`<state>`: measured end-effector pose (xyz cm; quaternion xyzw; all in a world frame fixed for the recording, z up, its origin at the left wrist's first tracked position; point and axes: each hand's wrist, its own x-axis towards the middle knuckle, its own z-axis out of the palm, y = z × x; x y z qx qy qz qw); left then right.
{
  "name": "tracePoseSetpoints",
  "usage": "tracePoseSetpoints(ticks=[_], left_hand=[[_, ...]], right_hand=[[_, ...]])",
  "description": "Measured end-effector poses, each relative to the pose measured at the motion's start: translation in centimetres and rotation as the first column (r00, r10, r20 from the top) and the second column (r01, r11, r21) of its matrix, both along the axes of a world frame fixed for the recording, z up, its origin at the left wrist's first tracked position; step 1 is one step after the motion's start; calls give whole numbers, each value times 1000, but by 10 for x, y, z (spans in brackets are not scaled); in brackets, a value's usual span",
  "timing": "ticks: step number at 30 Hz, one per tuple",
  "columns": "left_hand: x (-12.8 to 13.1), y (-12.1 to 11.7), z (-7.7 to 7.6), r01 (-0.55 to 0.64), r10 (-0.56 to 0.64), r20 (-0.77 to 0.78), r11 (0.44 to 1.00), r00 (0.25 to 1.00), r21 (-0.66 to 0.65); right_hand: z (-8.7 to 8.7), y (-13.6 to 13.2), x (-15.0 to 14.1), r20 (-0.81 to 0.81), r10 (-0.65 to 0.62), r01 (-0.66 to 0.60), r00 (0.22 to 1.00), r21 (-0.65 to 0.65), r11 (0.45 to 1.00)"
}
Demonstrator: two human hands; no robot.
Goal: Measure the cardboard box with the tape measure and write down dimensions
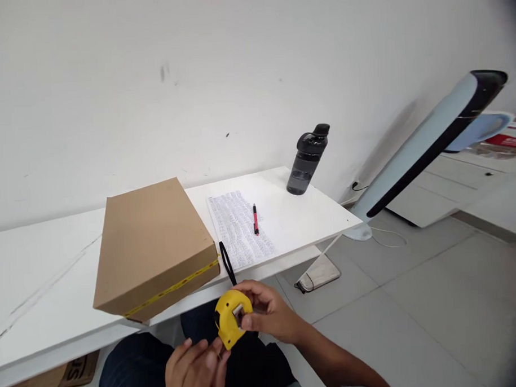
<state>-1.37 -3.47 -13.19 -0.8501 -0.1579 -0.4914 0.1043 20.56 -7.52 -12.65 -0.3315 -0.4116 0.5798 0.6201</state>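
Note:
My right hand (273, 311) grips a yellow tape measure (229, 330) above my lap, its thumb on the metal clip at the side. A black wrist strap (227, 263) rises from the case toward the table edge. Below, my left hand (196, 368) has its fingers closed together at the lower corner of the case; what exactly they pinch there is mostly hidden. Just beyond both hands, a closed brown cardboard box (152, 236) sits at the table's front edge, with a yellow strip (172, 288) marked in red along its front side.
On the white table (310, 223) lie a handwritten sheet of paper (238, 228) and a red and black pen (255, 219). A dark water bottle (307, 160) stands near the wall. To the right, a tall pale blue and black appliance (434, 142) leans across the view.

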Motion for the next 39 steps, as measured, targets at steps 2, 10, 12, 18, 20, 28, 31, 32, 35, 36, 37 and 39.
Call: tracePoseSetpoints(ticks=[2, 10, 12, 18, 20, 28, 31, 32, 35, 36, 37, 39], left_hand=[[13, 0, -9, -64, 74, 95, 993, 993, -99], [34, -9, -14, 205, -188, 82, 870, 979, -448], [38, -10, -10, 259, -252, 83, 827, 964, -499], [65, 3, 17, 330, -432, 70, 567, 899, -755], [82, 12, 25, 272, -417, 0, 592, 909, -759], [128, 49, 25, 294, -438, -102, 740, 893, -605], [135, 64, 16, 297, -398, -92, 800, 913, -521], [138, 71, 13, 293, -381, -86, 818, 920, -496], [147, 90, 7, 252, -317, -65, 847, 946, -468], [148, 93, 6, 216, -280, -65, 850, 958, -480], [146, 94, 7, 169, -236, -74, 849, 969, -501], [136, 91, 10, 61, -146, -110, 829, 983, -556]], right_hand=[[-15, -6, -12, -87, -32, 23, 996, -95, 995], [-19, -22, 13, 380, 12, -87, 925, 181, 980], [0, -4, 52, 623, -327, 69, 711, 400, 914], [55, 104, 176, 866, -193, 266, -461, 342, 901], [60, 131, 195, 855, -156, 185, -494, 279, 942], [50, 139, 190, 887, -159, 16, -434, 184, 983], [62, 131, 184, 904, -129, 128, -407, 196, 972], [66, 131, 183, 908, -127, 173, -398, 210, 962], [71, 139, 177, 917, -138, 268, -374, 250, 931], [70, 144, 172, 920, -147, 278, -362, 257, 925], [69, 149, 166, 925, -158, 276, -347, 261, 925], [64, 158, 150, 935, -184, 241, -303, 262, 935]])
